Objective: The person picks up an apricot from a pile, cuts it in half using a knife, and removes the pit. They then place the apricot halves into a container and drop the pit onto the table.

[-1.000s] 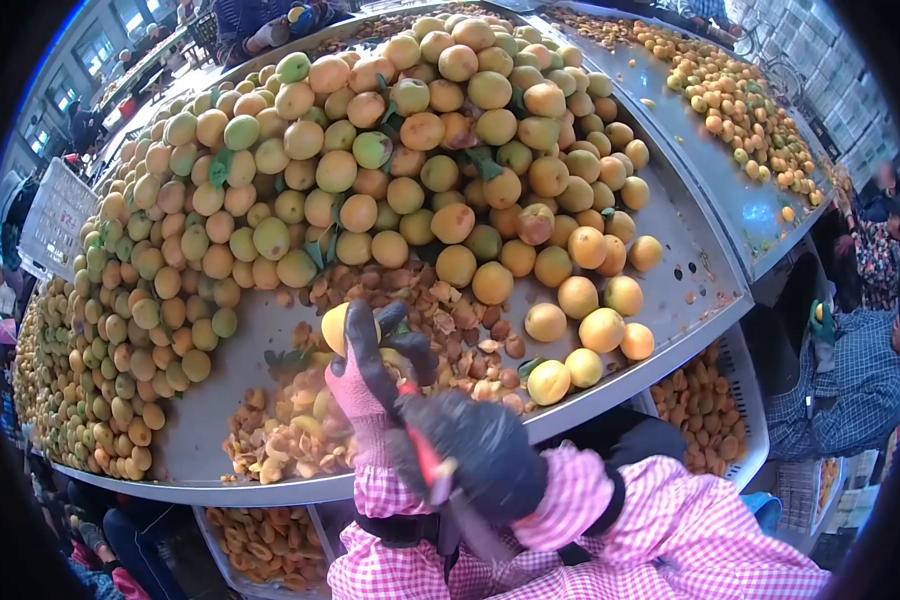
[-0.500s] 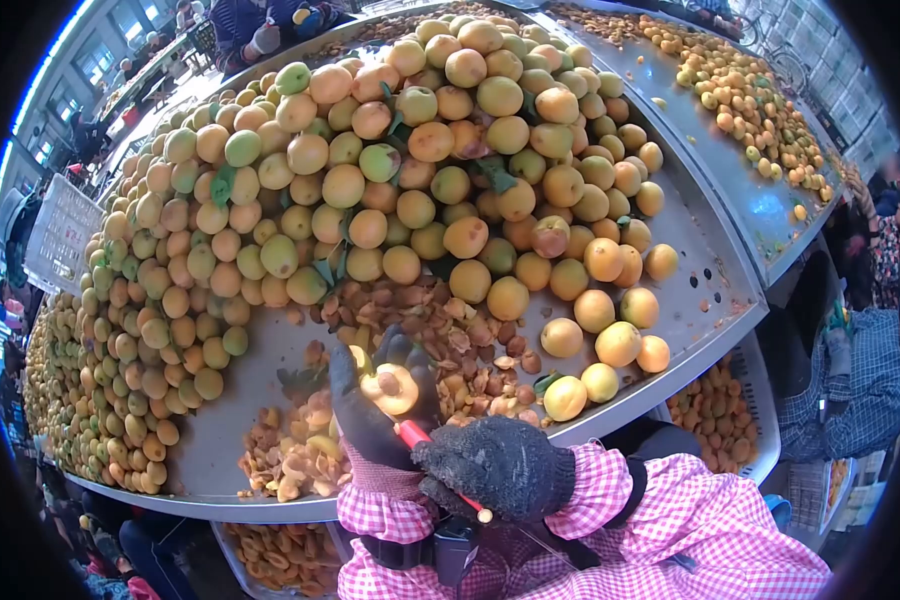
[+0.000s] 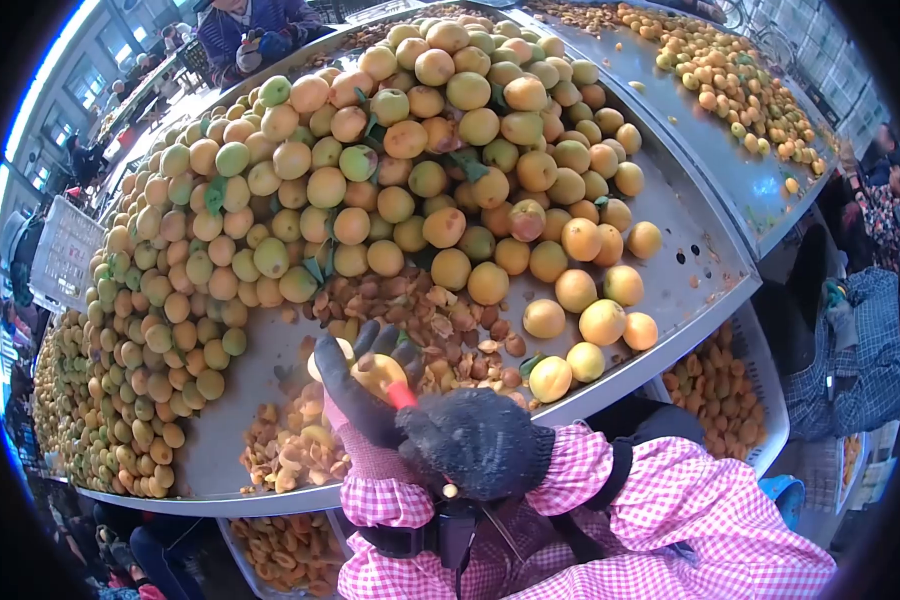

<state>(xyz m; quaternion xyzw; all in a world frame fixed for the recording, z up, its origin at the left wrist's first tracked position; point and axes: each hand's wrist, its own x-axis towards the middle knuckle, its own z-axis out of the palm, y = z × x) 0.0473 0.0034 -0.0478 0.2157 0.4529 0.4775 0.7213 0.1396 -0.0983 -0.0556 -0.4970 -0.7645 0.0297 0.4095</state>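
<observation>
Nearest: right hand [image 3: 475,442], in a black glove and pink checked sleeve, is clenching in a fist around a red-handled tool [image 3: 401,396]; the blade is hidden, so I can't tell its type. Just ahead, left hand [image 3: 355,395] is gripping one apricot [image 3: 373,372], with the fingers curling up around it and the tool's red end touching the fruit. Both are hovering over the near edge of the metal table [image 3: 695,265]. Pits and scraps [image 3: 450,335] are lying heaped just beyond the hands. A crate [image 3: 770,400] of halved fruit is sitting under the table edge, right. Further back, a big apricot pile [image 3: 410,160] is covering the table. Beyond that, a second table [image 3: 760,200] is carrying smaller fruit [image 3: 740,95].
</observation>
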